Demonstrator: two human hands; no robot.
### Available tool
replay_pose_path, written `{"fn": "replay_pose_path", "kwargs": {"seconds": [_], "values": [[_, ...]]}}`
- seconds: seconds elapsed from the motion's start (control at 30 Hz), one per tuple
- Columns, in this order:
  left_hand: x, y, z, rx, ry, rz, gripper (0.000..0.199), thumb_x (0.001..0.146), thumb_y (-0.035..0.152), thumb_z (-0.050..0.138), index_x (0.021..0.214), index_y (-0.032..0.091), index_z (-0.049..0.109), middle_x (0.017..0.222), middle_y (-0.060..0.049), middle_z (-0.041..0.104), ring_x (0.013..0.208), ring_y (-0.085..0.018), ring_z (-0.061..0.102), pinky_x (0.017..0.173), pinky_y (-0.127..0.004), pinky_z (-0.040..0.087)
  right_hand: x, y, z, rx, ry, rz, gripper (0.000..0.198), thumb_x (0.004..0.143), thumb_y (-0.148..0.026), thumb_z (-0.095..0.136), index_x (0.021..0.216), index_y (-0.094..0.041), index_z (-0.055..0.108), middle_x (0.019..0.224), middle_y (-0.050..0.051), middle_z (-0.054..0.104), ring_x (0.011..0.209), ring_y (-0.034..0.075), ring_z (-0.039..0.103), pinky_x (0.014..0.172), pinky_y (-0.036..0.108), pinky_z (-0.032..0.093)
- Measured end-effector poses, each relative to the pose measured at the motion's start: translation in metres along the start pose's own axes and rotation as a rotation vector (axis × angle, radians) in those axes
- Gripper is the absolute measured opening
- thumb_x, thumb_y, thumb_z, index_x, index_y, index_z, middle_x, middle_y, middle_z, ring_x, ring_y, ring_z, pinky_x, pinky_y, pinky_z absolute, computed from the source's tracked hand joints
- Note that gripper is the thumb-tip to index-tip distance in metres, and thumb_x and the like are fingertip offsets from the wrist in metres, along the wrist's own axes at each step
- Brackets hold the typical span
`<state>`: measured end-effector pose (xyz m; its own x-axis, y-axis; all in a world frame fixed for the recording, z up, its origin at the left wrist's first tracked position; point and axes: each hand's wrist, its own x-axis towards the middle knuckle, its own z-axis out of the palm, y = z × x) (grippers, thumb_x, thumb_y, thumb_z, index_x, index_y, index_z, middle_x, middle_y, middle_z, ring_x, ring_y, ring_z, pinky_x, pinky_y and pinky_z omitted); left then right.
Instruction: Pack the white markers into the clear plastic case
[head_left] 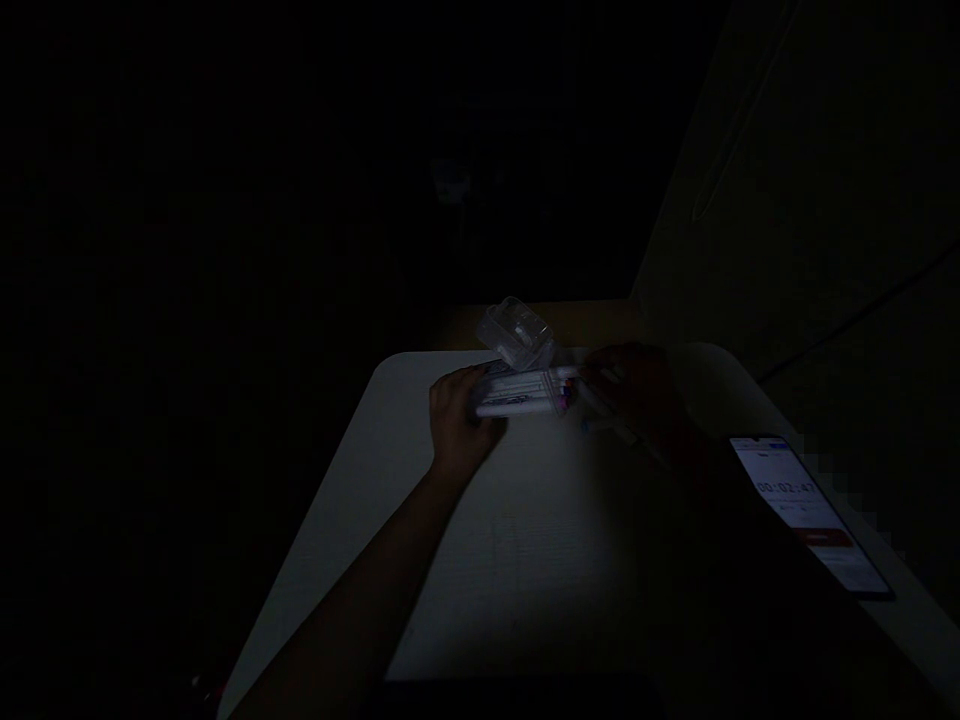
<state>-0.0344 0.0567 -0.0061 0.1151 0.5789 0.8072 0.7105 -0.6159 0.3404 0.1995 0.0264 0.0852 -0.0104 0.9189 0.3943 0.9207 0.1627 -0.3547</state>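
My left hand [459, 420] is wrapped round the closed end of a clear plastic case [517, 410] of white marker pens, lying on its side. The coloured ends of the pens show at the case's right end. There my right hand [634, 385], deep in shadow, has its fingers closed on a white marker pen [566, 371] at the case's upper edge. Below that hand, another pale pen with a blue tip [587, 426] shows dimly on the table. Just behind the case a clear plastic container [516, 330] rests tilted.
A phone [810, 515] with a lit timer screen lies on the right of the white table [480, 580], by my right forearm. The table has rounded far corners. A dark cable [862, 322] runs along the wall at right. Beyond the table it is almost black.
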Motion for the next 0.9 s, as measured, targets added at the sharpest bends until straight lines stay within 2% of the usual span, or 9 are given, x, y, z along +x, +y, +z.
{"fn": "replay_pose_path", "kwargs": {"seconds": [0.17, 0.3, 0.43, 0.7, 0.9], "values": [[0.0007, 0.0009, -0.0001, -0.004, -0.003, 0.003, 0.052, 0.069, 0.036, 0.061, 0.118, 0.021, 0.052, 0.115, -0.009, 0.060, 0.108, -0.025, 0.052, 0.095, -0.041, 0.038, -0.0012, 0.0022, 0.0047, 0.027, -0.006, -0.042, 0.025, 0.083, -0.035, 0.053, 0.089, -0.019, 0.071, 0.094, 0.004, 0.068, 0.092, 0.020, 0.062, 0.091, 0.036, 0.040], [0.0010, 0.0010, -0.0001, 0.009, -0.007, 0.003, 0.052, 0.070, 0.037, 0.061, 0.118, 0.021, 0.052, 0.116, -0.009, 0.060, 0.109, -0.025, 0.052, 0.096, -0.041, 0.038, -0.0009, -0.0007, 0.0046, 0.003, -0.043, -0.031, 0.027, 0.085, -0.036, 0.051, 0.089, -0.020, 0.071, 0.095, 0.004, 0.068, 0.095, 0.021, 0.061, 0.096, 0.039, 0.037], [0.0012, 0.0009, -0.0003, -0.016, -0.002, 0.019, 0.052, 0.069, 0.035, 0.061, 0.118, 0.021, 0.052, 0.116, -0.009, 0.059, 0.108, -0.025, 0.052, 0.095, -0.041, 0.038, -0.0002, -0.0055, 0.0011, -0.013, -0.082, -0.002, 0.028, 0.085, -0.037, 0.051, 0.091, -0.020, 0.072, 0.097, 0.005, 0.068, 0.095, 0.020, 0.062, 0.093, 0.037, 0.039], [0.0027, 0.0033, -0.0011, -0.025, 0.013, 0.020, 0.051, 0.069, 0.033, 0.062, 0.117, 0.021, 0.052, 0.115, -0.008, 0.060, 0.108, -0.024, 0.052, 0.095, -0.041, 0.039, -0.0014, -0.0014, 0.0073, 0.009, -0.018, -0.033, 0.025, 0.083, -0.035, 0.053, 0.089, -0.019, 0.071, 0.096, 0.005, 0.069, 0.095, 0.020, 0.062, 0.095, 0.037, 0.037], [0.0031, 0.0034, -0.0018, -0.010, 0.001, 0.014, 0.052, 0.068, 0.034, 0.061, 0.117, 0.021, 0.053, 0.115, -0.008, 0.060, 0.107, -0.025, 0.053, 0.094, -0.042, 0.040, -0.0019, -0.0015, 0.0055, -0.033, -0.078, -0.062, 0.030, 0.086, -0.035, 0.046, 0.095, -0.018, 0.070, 0.100, 0.005, 0.068, 0.096, 0.020, 0.062, 0.094, 0.038, 0.037]]}}
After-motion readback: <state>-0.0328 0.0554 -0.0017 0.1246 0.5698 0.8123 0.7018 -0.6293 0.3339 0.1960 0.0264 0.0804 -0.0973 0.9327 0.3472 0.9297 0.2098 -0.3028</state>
